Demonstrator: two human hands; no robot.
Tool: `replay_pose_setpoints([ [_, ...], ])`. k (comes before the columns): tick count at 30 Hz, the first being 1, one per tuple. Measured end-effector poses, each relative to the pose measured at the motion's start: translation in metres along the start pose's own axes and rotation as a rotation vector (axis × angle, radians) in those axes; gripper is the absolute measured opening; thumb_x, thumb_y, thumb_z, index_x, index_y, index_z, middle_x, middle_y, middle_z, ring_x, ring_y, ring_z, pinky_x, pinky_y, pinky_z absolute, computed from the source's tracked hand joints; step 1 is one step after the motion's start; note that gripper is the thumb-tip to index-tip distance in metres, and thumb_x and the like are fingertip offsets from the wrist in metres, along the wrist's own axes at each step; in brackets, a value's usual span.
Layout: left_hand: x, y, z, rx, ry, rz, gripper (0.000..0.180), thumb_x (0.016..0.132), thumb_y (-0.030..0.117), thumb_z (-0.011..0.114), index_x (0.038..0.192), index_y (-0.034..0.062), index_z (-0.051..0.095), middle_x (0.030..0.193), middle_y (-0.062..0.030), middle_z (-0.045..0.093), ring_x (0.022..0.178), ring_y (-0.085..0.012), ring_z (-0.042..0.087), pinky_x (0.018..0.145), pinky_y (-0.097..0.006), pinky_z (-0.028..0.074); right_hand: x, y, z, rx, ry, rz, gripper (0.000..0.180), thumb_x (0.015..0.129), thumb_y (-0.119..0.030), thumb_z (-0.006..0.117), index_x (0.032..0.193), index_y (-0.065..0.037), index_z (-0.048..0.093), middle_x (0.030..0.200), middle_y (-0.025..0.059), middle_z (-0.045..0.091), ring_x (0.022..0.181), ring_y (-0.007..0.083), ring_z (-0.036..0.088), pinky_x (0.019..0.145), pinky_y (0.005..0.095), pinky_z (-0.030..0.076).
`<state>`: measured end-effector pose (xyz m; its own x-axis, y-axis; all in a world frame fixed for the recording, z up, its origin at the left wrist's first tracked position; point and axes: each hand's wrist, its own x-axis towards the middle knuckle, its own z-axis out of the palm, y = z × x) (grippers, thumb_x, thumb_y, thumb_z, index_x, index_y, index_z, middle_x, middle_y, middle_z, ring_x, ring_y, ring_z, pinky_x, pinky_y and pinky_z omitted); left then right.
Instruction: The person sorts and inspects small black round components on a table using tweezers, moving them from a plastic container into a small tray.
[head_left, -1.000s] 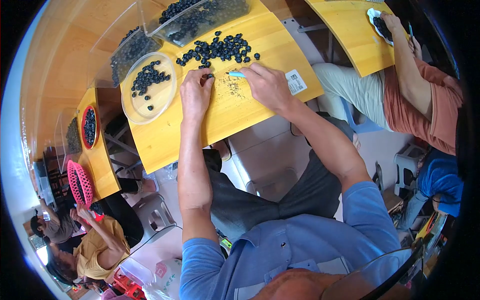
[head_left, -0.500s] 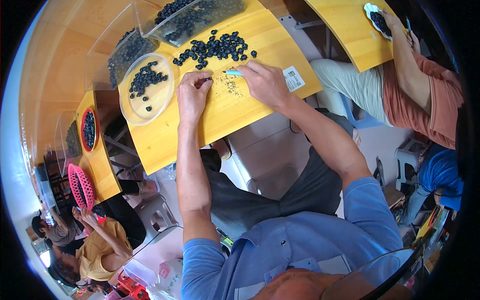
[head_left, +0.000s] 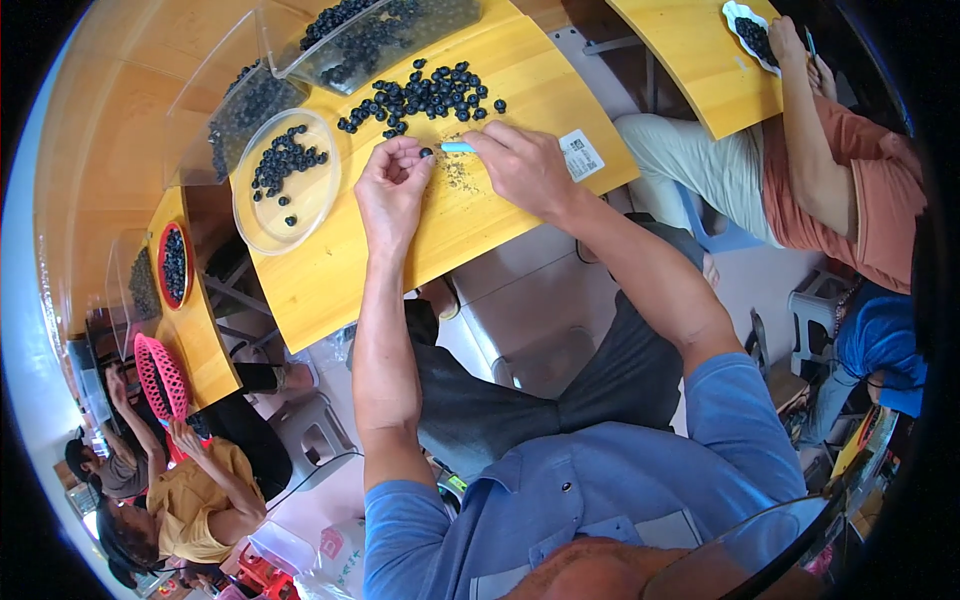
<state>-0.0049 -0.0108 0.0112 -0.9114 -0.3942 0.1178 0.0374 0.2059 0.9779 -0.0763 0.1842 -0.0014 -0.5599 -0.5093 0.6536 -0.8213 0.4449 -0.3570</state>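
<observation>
Between the fingertips of my left hand (head_left: 390,192) is a small dark round ball (head_left: 426,153), berry- or bead-like. My right hand (head_left: 522,170) is closed around a slim light-blue pen-like tool (head_left: 457,147). The tool points left toward the ball; whether its tip touches cannot be made out. Fine tan crumbs (head_left: 458,178) lie on the yellow wooden table (head_left: 330,290) below my hands. Just beyond them a loose pile of the same dark balls (head_left: 430,97) is spread out. More balls sit in a round clear shallow dish (head_left: 238,215) left of my left hand.
Clear plastic bins (head_left: 300,72) of dark balls stand at the far left. A white printed label (head_left: 580,155) lies right of my right hand. Co-workers sit at other tables, right and left. A red-rimmed bowl (head_left: 164,262) and a pink basket (head_left: 141,375) stand on the left table.
My left hand has turned more open toward the tool, so the ball now shows at its fingertips. At the left, a co-worker's hands have moved apart.
</observation>
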Motion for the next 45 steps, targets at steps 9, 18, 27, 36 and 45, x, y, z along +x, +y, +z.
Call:
replay_pose_setpoints([
  [9, -0.003, -0.003, 0.004, 0.019, -0.007, 0.037, 0.026, 0.090, -0.002, 0.078, 0.115, -0.0010, 0.067, 0.098, -0.0023, 0.069, 0.087, -0.0083, 0.065, 0.082, -0.023, 0.055, -0.001, -0.001, 0.001, -0.017, -0.026, -0.049, 0.028, 0.081, -0.002, 0.070, 0.108, -0.004, 0.075, 0.090, 0.0062, 0.067, 0.079, 0.0250, 0.071, 0.069, 0.0368, 0.058],
  [18, -0.006, 0.006, 0.007, 0.051, 0.016, 0.043, 0.031, 0.091, -0.004, 0.077, 0.120, -0.0019, 0.064, 0.100, -0.0035, 0.069, 0.089, -0.0086, 0.065, 0.082, -0.023, 0.055, -0.001, -0.001, 0.001, -0.015, -0.037, -0.055, 0.027, 0.083, -0.003, 0.069, 0.110, -0.004, 0.074, 0.090, 0.0065, 0.066, 0.079, 0.0255, 0.071, 0.069, 0.0381, 0.059],
  [27, -0.021, 0.011, 0.009, -0.060, 0.036, 0.100, 0.045, 0.090, -0.007, 0.076, 0.132, -0.0018, 0.060, 0.107, -0.0061, 0.069, 0.092, -0.0101, 0.066, 0.085, -0.024, 0.056, -0.001, 0.002, 0.005, -0.027, -0.072, 0.062, 0.022, 0.086, -0.004, 0.065, 0.107, -0.004, 0.072, 0.088, 0.0079, 0.064, 0.080, 0.0291, 0.071, 0.067, 0.0427, 0.059],
  [36, -0.012, 0.010, -0.023, 0.354, 0.174, 0.322, 0.024, 0.094, -0.002, 0.074, 0.117, 0.0010, 0.072, 0.104, -0.0060, 0.070, 0.090, -0.0123, 0.067, 0.084, -0.026, 0.056, 0.000, 0.001, 0.004, -0.010, -0.033, 0.018, 0.023, 0.084, -0.001, 0.064, 0.106, -0.006, 0.071, 0.089, 0.0069, 0.065, 0.079, 0.0281, 0.071, 0.066, 0.0424, 0.059],
  [45, 0.019, -0.003, -0.119, 0.730, 0.674, 0.385, 0.020, 0.090, 0.001, 0.077, 0.110, 0.0020, 0.073, 0.111, -0.0120, 0.069, 0.104, -0.0255, 0.066, 0.089, -0.036, 0.054, 0.000, 0.003, 0.003, -0.005, -0.017, 0.017, 0.022, 0.085, -0.001, 0.064, 0.106, -0.004, 0.073, 0.085, 0.0076, 0.065, 0.076, 0.0283, 0.071, 0.064, 0.0428, 0.058],
])
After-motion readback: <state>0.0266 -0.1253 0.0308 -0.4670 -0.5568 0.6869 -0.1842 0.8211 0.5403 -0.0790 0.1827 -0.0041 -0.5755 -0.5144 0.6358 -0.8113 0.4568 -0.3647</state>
